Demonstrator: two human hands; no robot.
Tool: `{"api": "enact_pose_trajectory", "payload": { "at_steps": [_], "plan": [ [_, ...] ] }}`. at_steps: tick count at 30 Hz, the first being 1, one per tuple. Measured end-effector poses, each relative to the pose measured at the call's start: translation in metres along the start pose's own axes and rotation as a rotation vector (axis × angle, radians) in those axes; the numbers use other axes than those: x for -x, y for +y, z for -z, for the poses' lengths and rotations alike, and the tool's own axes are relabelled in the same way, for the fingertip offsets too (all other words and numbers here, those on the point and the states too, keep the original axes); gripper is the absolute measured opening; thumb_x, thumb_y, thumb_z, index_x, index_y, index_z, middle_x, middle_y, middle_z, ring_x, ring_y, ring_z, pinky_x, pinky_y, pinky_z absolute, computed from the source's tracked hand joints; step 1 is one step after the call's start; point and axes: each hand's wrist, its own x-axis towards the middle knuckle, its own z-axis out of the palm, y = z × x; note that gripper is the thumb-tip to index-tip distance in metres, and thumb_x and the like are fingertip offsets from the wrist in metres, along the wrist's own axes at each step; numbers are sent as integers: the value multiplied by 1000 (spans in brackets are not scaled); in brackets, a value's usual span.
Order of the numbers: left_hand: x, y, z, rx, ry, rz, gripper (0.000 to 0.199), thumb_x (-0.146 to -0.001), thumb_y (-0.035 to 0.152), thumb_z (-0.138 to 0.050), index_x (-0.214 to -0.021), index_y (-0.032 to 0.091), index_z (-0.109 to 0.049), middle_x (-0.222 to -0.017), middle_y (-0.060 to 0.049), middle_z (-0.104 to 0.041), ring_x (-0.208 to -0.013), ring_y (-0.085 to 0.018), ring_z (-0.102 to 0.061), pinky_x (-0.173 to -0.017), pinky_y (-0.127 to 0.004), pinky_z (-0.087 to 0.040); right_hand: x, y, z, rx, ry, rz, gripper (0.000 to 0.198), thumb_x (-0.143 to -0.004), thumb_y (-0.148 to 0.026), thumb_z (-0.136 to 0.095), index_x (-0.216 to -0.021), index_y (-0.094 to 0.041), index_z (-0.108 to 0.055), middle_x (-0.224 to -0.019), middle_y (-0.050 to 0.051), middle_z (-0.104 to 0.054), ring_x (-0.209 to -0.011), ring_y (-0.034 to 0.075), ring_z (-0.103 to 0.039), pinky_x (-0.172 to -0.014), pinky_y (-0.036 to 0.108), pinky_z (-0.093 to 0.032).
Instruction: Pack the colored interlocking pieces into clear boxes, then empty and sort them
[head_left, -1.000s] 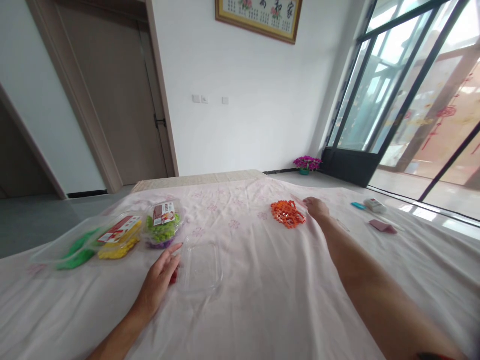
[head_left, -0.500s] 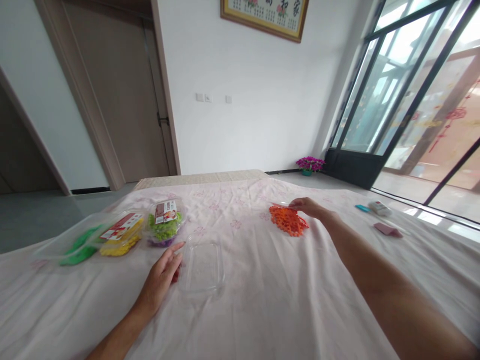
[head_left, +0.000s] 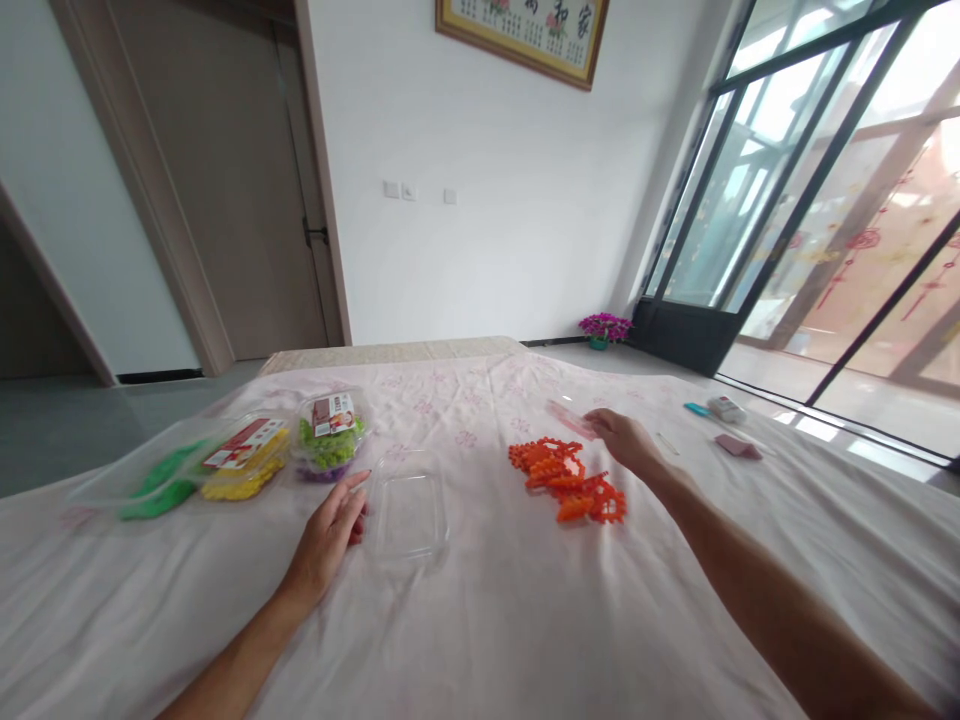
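Observation:
My left hand [head_left: 331, 528] rests on the cloth with its fingers stretched out. Beside its fingertips lies a clear plastic tray [head_left: 411, 505] with nothing in it; whether they touch I cannot tell. Farther right, my right hand [head_left: 616, 436] is closed on a clear plastic container [head_left: 568, 415] with a pinkish tint, seen only in part. Just in front of that hand, orange plastic pieces [head_left: 566, 480] with toothed edges lie spread on the cloth.
At the left stand clear boxes of green pieces [head_left: 163, 484], yellow pieces [head_left: 244, 474] and lime-and-purple pieces [head_left: 330, 445]. To the right lie a blue item [head_left: 697, 409], a white packet [head_left: 726, 409] and a folded pink piece [head_left: 739, 446]. A pale flowered cloth [head_left: 480, 620] covers the surface.
The orange pieces have gone from a compact heap to a looser spread toward me. My right hand and the container are now apart from them. The left hand has stayed by the tray.

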Motion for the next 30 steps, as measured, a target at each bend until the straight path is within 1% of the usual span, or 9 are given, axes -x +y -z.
{"api": "enact_pose_trajectory", "payload": {
  "at_steps": [2,4,7,12,16,19,24,27,30],
  "plan": [
    [-1,-1,0,11,-5,-4,71,-77,65,-58,-129,17,-58,-76,0,-60,-61,-14,-54,-57,-24,-44,19,7,3,173,77,-145,31,-91,-31,-46,-110,-22,-68,-104,11,-73,-91,26,-65,-74,32,-42],
    [-1,-2,-1,7,-14,-9,72,-76,65,-59,-130,17,-58,-75,1,-60,-61,-13,-53,-56,-24,-44,39,5,3,247,49,-187,33,-93,-32,-42,-113,-24,-67,-102,11,-73,-89,27,-65,-71,32,-39],
    [-1,-1,-1,-17,-27,-13,73,-76,65,-59,-130,16,-57,-76,0,-60,-62,-13,-53,-57,-23,-44,66,-15,-4,234,-22,-131,32,-96,-34,-39,-112,-28,-66,-96,8,-73,-85,25,-65,-69,30,-36],
    [1,-1,0,-6,-26,-21,71,-77,63,-59,-129,15,-57,-76,0,-59,-62,-13,-54,-56,-23,-45,89,-75,-19,187,-148,-2,25,-96,-27,-41,-100,-29,-65,-87,5,-71,-76,21,-62,-65,29,-29],
    [-1,-5,1,31,-31,-45,68,-78,61,-60,-128,15,-58,-75,0,-59,-61,-13,-55,-57,-23,-47,93,-108,-14,119,-120,-2,21,-96,-33,-44,-104,-29,-63,-80,6,-69,-71,22,-61,-63,29,-28],
    [-3,-9,1,50,-29,-60,68,-78,61,-60,-128,15,-57,-75,1,-60,-60,-12,-56,-57,-23,-47,97,-108,6,211,-74,-54,27,-96,-32,-42,-115,-26,-61,-84,9,-71,-74,24,-63,-64,30,-30],
    [-4,-12,2,3,-33,-84,65,-81,58,-57,-130,16,-56,-75,1,-60,-61,-13,-57,-56,-24,-48,122,-84,42,485,-33,-316,43,-96,-26,-33,-135,-16,-50,-90,18,-72,-80,30,-68,-66,34,-35],
    [-3,-12,2,-27,-28,-87,63,-82,58,-55,-130,17,-55,-75,1,-60,-61,-13,-58,-56,-24,-49,142,-89,44,478,-110,-348,43,-94,-21,-34,-132,-12,-51,-90,18,-72,-88,31,-69,-68,34,-37],
    [-3,-13,3,-55,-24,-103,63,-82,57,-55,-131,18,-55,-75,1,-60,-62,-14,-59,-56,-25,-50,156,-115,31,447,-183,-315,43,-94,-19,-34,-133,-11,-49,-91,17,-72,-88,30,-69,-68,33,-36]
  ]
}}
